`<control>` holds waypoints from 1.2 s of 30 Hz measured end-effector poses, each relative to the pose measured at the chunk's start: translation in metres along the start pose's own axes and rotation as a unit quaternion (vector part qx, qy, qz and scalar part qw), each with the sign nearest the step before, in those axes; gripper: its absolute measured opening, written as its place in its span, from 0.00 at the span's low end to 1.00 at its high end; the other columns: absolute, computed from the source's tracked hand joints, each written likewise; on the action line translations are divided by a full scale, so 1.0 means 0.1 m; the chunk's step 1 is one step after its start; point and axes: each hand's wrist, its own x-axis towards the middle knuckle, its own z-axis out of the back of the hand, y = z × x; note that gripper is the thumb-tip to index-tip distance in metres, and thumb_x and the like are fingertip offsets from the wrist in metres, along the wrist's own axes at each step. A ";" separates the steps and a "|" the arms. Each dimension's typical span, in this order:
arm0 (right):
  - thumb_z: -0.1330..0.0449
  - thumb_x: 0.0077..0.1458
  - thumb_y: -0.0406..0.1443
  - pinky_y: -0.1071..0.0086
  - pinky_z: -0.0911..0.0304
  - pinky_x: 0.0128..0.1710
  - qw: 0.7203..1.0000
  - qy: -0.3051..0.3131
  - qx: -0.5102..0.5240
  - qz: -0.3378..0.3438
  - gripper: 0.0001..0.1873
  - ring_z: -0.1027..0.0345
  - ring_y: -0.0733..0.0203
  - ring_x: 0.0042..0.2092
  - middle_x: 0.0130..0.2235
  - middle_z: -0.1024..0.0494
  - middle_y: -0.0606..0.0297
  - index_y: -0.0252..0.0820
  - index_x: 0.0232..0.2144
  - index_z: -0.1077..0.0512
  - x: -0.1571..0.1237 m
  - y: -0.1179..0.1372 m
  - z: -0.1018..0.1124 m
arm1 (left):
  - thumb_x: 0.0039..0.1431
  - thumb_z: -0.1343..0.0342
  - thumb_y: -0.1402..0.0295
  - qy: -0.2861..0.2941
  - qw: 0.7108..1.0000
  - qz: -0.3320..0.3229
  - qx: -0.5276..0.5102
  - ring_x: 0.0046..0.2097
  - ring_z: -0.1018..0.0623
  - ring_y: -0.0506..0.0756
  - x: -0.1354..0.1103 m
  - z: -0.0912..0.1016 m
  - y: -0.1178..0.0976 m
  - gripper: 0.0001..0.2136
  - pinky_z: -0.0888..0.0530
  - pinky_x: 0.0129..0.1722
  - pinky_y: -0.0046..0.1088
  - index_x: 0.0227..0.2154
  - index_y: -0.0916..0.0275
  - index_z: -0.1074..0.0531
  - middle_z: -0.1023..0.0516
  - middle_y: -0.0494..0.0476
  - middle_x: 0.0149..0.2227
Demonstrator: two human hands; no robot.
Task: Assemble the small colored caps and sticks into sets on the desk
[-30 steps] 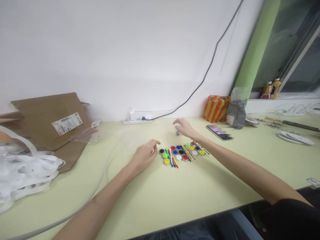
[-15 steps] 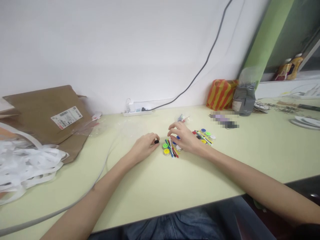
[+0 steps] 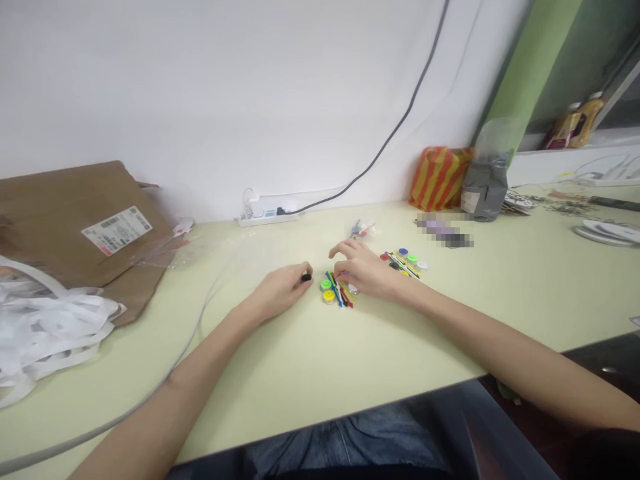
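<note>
A cluster of small round pots with coloured lids (image 3: pixel 406 261) and thin coloured sticks (image 3: pixel 339 295) lies on the pale yellow-green table (image 3: pixel 320 360). My left hand (image 3: pixel 278 289) rests on the table with its fingertips pinched on a black-lidded pot (image 3: pixel 306 277) at the cluster's left end. My right hand (image 3: pixel 362 272) lies over the middle of the cluster, fingers curled down onto the pots and sticks. A green lid (image 3: pixel 326 285) and a yellow lid (image 3: pixel 329 295) show between the two hands.
A white power strip (image 3: pixel 265 215) with a dark cable sits against the wall. Brown cardboard (image 3: pixel 90 233) and white plastic strips (image 3: pixel 45 330) lie at the left. An orange striped bag (image 3: pixel 438 177), a grey pouch (image 3: pixel 484 187) and a phone (image 3: pixel 444 231) stand at the right.
My right hand came back from beyond the cluster and settled on its middle. My left hand closed its fingertips on the black-lidded pot. The view shifted slightly.
</note>
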 end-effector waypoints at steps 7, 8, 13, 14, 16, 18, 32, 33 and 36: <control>0.36 0.58 0.33 0.50 0.42 0.58 0.999 0.033 0.010 0.031 0.05 0.42 0.46 0.59 0.54 0.29 0.56 0.42 0.29 0.22 -0.02 0.01 0.10 | 0.67 0.55 0.59 0.013 1.000 0.000 0.003 0.31 0.28 0.55 -0.01 0.01 -0.01 0.12 0.37 0.31 0.30 0.44 0.56 0.32 0.26 0.52 0.30; 0.36 0.58 0.33 0.50 0.42 0.57 0.999 0.033 0.008 0.031 0.05 0.42 0.46 0.59 0.54 0.29 0.56 0.41 0.30 0.22 -0.02 0.01 0.10 | 0.67 0.55 0.59 0.012 1.000 -0.002 0.003 0.31 0.28 0.55 0.00 0.01 -0.01 0.12 0.37 0.31 0.30 0.45 0.56 0.32 0.26 0.52 0.30; 0.38 0.59 0.32 0.51 0.42 0.57 0.999 0.023 -0.002 0.031 0.06 0.41 0.47 0.58 0.53 0.28 0.55 0.41 0.31 0.21 -0.02 0.01 0.07 | 0.67 0.55 0.59 0.006 1.000 -0.009 0.005 0.31 0.28 0.55 0.00 0.00 0.00 0.12 0.37 0.31 0.29 0.44 0.57 0.31 0.26 0.52 0.30; 0.38 0.59 0.32 0.51 0.42 0.57 0.999 0.023 -0.002 0.033 0.06 0.41 0.47 0.58 0.53 0.28 0.55 0.41 0.31 0.21 -0.02 0.01 0.07 | 0.67 0.55 0.59 0.006 1.000 -0.010 0.005 0.31 0.28 0.55 0.00 0.00 0.00 0.11 0.37 0.31 0.29 0.44 0.57 0.31 0.26 0.52 0.30; 0.38 0.60 0.32 0.51 0.42 0.56 0.999 0.022 -0.001 0.035 0.06 0.41 0.47 0.58 0.53 0.28 0.55 0.41 0.32 0.21 -0.02 0.01 0.07 | 0.67 0.55 0.59 0.006 1.000 -0.012 0.005 0.31 0.27 0.55 0.00 0.00 0.01 0.12 0.37 0.31 0.29 0.44 0.57 0.31 0.25 0.52 0.30; 0.38 0.60 0.33 0.51 0.42 0.56 0.999 0.019 0.000 0.035 0.06 0.41 0.48 0.58 0.53 0.28 0.55 0.41 0.33 0.21 -0.02 0.02 0.07 | 0.67 0.55 0.59 0.005 1.000 -0.013 0.005 0.31 0.27 0.55 0.00 -0.01 0.01 0.12 0.37 0.31 0.29 0.44 0.57 0.31 0.25 0.52 0.31; 0.39 0.60 0.32 0.52 0.41 0.56 0.999 0.017 0.006 0.028 0.05 0.40 0.48 0.56 0.52 0.27 0.55 0.41 0.33 0.23 -0.03 0.00 0.05 | 0.68 0.56 0.60 0.013 1.000 -0.011 0.014 0.33 0.26 0.55 0.00 0.01 -0.01 0.11 0.36 0.32 0.30 0.44 0.56 0.32 0.24 0.53 0.34; 0.39 0.59 0.31 0.51 0.41 0.56 1.000 0.015 0.006 0.026 0.05 0.40 0.48 0.56 0.52 0.27 0.55 0.41 0.33 0.22 -0.03 0.01 0.06 | 0.68 0.56 0.60 0.014 1.000 -0.010 0.013 0.33 0.26 0.55 0.00 0.01 -0.01 0.11 0.36 0.32 0.30 0.44 0.56 0.32 0.24 0.54 0.34; 0.39 0.59 0.30 0.51 0.42 0.56 1.000 0.016 0.004 0.022 0.05 0.40 0.48 0.56 0.51 0.27 0.54 0.41 0.33 0.22 -0.03 0.00 0.11 | 0.68 0.56 0.59 0.017 1.000 -0.007 0.013 0.34 0.26 0.56 0.00 0.02 -0.02 0.12 0.36 0.32 0.30 0.44 0.56 0.32 0.24 0.54 0.35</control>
